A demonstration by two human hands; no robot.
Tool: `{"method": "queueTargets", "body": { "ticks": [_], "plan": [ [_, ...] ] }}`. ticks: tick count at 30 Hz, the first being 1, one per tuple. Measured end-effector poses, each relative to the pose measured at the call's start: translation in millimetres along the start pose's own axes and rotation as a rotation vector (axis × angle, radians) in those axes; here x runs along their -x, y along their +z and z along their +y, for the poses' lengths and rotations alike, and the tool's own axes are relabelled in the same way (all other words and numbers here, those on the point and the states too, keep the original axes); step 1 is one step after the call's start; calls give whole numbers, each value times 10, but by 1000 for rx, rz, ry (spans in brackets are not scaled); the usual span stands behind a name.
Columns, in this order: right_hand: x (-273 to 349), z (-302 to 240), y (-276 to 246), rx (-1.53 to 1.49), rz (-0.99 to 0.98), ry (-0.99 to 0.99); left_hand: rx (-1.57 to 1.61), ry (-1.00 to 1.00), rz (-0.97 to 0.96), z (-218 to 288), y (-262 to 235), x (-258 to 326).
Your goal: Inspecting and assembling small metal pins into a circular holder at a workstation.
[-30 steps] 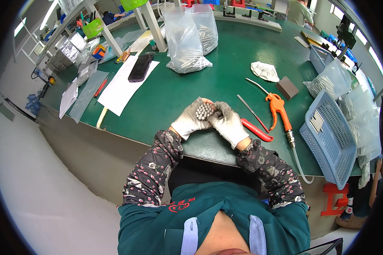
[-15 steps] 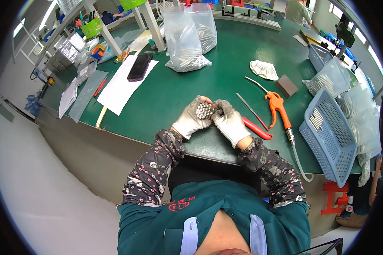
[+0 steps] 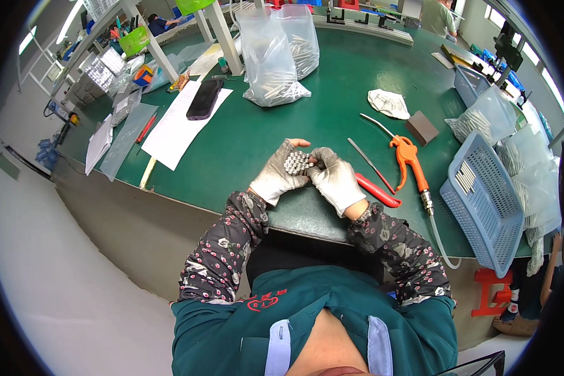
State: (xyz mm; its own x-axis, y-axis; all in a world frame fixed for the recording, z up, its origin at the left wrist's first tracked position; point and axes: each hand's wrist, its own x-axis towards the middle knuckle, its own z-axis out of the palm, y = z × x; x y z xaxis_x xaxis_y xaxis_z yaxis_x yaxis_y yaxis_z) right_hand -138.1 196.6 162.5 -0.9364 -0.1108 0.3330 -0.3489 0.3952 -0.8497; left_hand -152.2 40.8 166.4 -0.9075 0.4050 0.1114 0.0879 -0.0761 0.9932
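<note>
A bundle of short metal rods (image 3: 297, 163), their shiny round ends packed together and facing up, is held over the near edge of the green table. My left hand (image 3: 277, 174), in a greyed white glove with bare fingertips, wraps round the bundle from the left, its thumb stretched out beyond it. From the right, the closed fingers of my gloved right hand (image 3: 334, 178) press against the bundle's edge. Right of that hand lie red-handled pliers (image 3: 378, 191), their head hidden by the hand, and a slim file (image 3: 371, 164) with a red handle.
An orange air gun (image 3: 410, 164) with a hose lies to the right, beside a brown block (image 3: 422, 128) and crumpled white cloth (image 3: 388, 103). Further right stands a blue basket (image 3: 485, 207) holding several rods. Bags of rods (image 3: 272, 69) stand behind; a phone (image 3: 205, 99) rests on paper at left.
The bundle has shifted slightly left and tilted in my hands. My left thumb has lifted away from it, and my right hand has moved a little left.
</note>
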Motion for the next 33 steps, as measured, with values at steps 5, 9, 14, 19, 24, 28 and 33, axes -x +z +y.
{"method": "queueTargets", "body": {
  "ticks": [5, 9, 14, 19, 24, 28, 33],
  "plan": [
    [-2, -9, -71, 57, -19, 29, -150, 60, 36, -11, 53, -29],
    [-16, -8, -65, 106, -104, 82, -370, 162, 95, -68, 20, -22],
    [-194, -151, -421, 385, 13, -85, -363, 178, 100, -45, -18, 57],
    [-600, 76, -1017, 913, -50, 95, -204, 42, 38, 9, 24, 39],
    [-468, -84, -1009, 969, -420, 246, -261, 46, 56, 35, 18, 41],
    [-92, -290, -959, 1031, -456, 61, -312, 55, 82, 85, 38, 39],
    [56, -67, -937, 1022, -431, -24, -119, -46, 23, 48, 35, 21]
  ]
}}
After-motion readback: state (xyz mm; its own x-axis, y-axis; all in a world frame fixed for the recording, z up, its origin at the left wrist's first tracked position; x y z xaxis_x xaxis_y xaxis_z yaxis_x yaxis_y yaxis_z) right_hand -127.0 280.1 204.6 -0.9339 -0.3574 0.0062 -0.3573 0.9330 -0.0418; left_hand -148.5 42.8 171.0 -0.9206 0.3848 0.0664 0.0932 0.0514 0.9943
